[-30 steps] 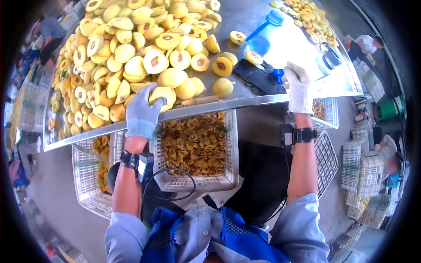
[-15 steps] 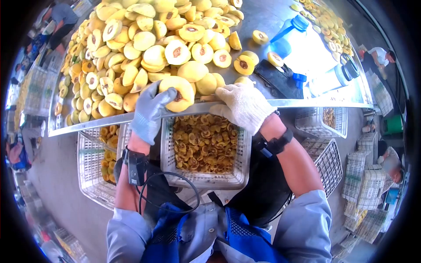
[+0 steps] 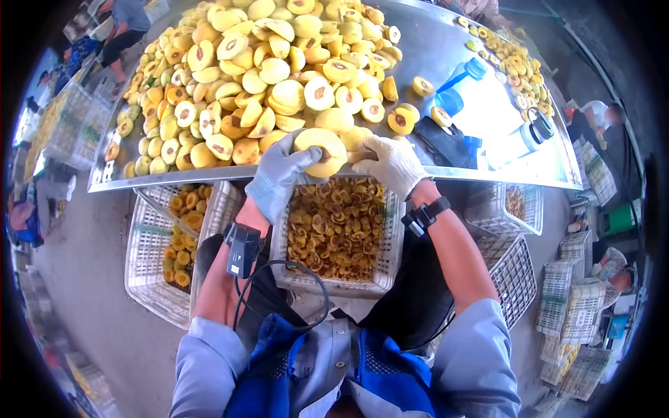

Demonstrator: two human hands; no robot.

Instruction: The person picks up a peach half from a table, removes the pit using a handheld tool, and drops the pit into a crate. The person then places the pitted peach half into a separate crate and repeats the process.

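Note:
My left hand [image 3: 277,174], in a grey glove, grips a large yellow peach half [image 3: 322,150] by its left side. Its cut face is turned up towards me, and the thumb presses at the dark hollow in the middle. Just right of that fruit is my right hand [image 3: 396,166], in a white knitted glove, with its fingers curled together. Whatever those fingers may hold is hidden. Both hands are over the near edge of the metal table [image 3: 481,174]. Beyond them rises a big pile of peach halves [image 3: 279,73], many showing brown centres.
Below my hands stands a white crate [image 3: 334,280] filled with brown-yellow scraps. Another crate [image 3: 150,279] to the left holds peach halves. On the table's right lie a blue-capped bottle [image 3: 463,83], a dark pouch [image 3: 439,143] and a clear flask [image 3: 516,145]. Other people sit farther off.
My left hand has brought the peach half rightward, closer to my right hand. The whole view has also shifted a little, so the pile appears lower and farther right.

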